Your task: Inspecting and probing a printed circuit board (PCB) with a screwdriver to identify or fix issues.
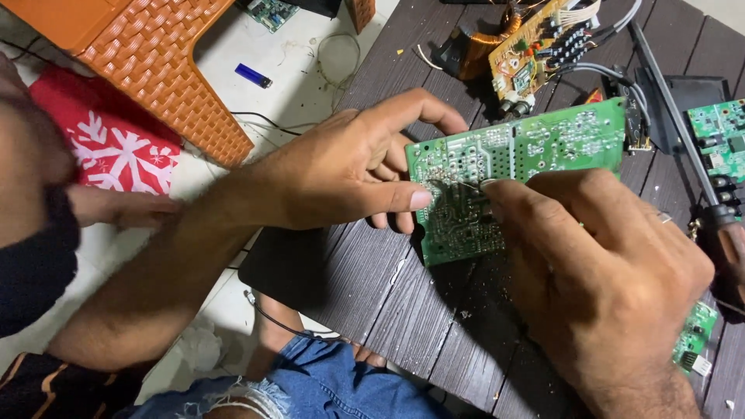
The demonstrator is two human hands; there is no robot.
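Head view: I see the left hand (341, 167) pinching the green circuit board (512, 174) by its left edge, thumb on the solder side, board held above the dark slatted table (403, 302). Right hand (605, 287) is curled tight, fingertips pressing a thin metal tip against the board's middle. Orange stool (155, 62) upper left; second board (535, 46) behind.

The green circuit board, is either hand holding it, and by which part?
The left hand holds the green circuit board by its left edge, thumb on the solder side. The right hand rests over its lower right part; whether it pinches anything cannot be told.
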